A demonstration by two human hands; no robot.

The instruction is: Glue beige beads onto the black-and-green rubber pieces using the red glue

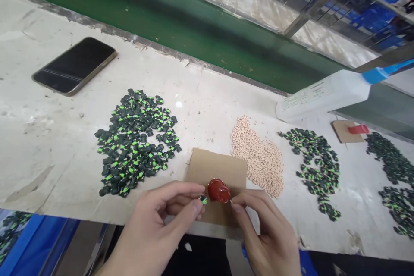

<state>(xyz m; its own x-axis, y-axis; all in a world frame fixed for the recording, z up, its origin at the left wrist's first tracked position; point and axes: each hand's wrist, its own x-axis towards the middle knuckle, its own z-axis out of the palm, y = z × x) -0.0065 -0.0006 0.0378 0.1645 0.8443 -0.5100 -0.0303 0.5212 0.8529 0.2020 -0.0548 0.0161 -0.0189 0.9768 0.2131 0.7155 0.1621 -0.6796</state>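
My left hand (pixel 161 224) pinches one small black-and-green part (pixel 203 199) between thumb and fingertips, low in the picture. My right hand (pixel 265 233) is closed in a pinch just to the right; a thin pale tip shows at its fingertips, too small to name. Between the two hands a red glossy blob (pixel 219 190) sits on a brown cardboard piece (pixel 216 168) at the worktop's front edge. A heap of black-and-green parts (pixel 136 138) lies to the left of the cardboard. A pile of small beige pieces (pixel 258 155) lies to its right.
A dark phone (pixel 75 65) lies face up at the far left. A white bottle with a blue nozzle (pixel 326 92) lies on its side at the right, near more black-and-green heaps (pixel 317 168) and a second cardboard with a red piece (pixel 357 129). A green conveyor belt (pixel 181 21) runs behind.
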